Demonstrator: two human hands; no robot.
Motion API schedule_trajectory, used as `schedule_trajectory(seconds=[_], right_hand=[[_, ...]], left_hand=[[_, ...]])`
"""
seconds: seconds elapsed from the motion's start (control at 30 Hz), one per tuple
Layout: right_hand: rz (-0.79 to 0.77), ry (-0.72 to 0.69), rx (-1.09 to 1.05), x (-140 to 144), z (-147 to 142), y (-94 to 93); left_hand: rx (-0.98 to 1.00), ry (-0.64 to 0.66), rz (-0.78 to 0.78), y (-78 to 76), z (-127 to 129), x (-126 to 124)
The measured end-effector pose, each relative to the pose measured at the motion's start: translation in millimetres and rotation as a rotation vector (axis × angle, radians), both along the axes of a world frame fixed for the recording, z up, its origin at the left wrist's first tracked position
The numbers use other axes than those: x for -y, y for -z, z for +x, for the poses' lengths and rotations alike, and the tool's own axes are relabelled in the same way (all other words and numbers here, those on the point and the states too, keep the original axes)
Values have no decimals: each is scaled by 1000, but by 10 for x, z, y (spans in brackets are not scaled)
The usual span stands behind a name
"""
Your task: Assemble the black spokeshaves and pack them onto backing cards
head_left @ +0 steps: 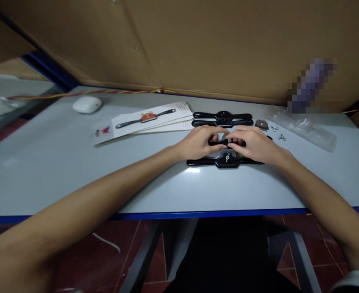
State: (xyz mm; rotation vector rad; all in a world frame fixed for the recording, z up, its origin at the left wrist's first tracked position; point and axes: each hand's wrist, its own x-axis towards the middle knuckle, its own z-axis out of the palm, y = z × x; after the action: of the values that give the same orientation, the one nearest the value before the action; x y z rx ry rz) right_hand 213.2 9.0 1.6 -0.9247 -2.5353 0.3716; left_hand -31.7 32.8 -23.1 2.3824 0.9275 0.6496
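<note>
Both hands meet over a black spokeshave (218,143) lying crosswise on the table, and they hide most of it. My left hand (201,142) curls its fingers and thumb around the middle from the left. From the right, my right hand (251,142) closes on the same middle part, with a small silver screw (230,141) between the fingertips. Just in front lies a second spokeshave (227,160) with a silver blade and wing screw fitted. Behind the hands are two more black spokeshave bodies, a rear one (224,115) and a nearer one (224,122).
Loose metal blades (261,124) and two wing screws, one at the back (274,128) and one nearer (282,137), lie right of the hands. Beyond them is clear plastic packaging (307,129). Printed cards (155,122) and a white mouse (87,104) lie left. A cardboard wall (179,49) stands behind.
</note>
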Motion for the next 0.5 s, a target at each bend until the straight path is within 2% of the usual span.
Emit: schedule_trajectory(seconds=[0.17, 0.5], right_hand=[[55, 41, -8, -17, 24, 51], [113, 90, 96, 15, 30, -25]], left_hand=[[-17, -9, 10, 7, -9, -4], [-18, -17, 34, 26, -16, -8]])
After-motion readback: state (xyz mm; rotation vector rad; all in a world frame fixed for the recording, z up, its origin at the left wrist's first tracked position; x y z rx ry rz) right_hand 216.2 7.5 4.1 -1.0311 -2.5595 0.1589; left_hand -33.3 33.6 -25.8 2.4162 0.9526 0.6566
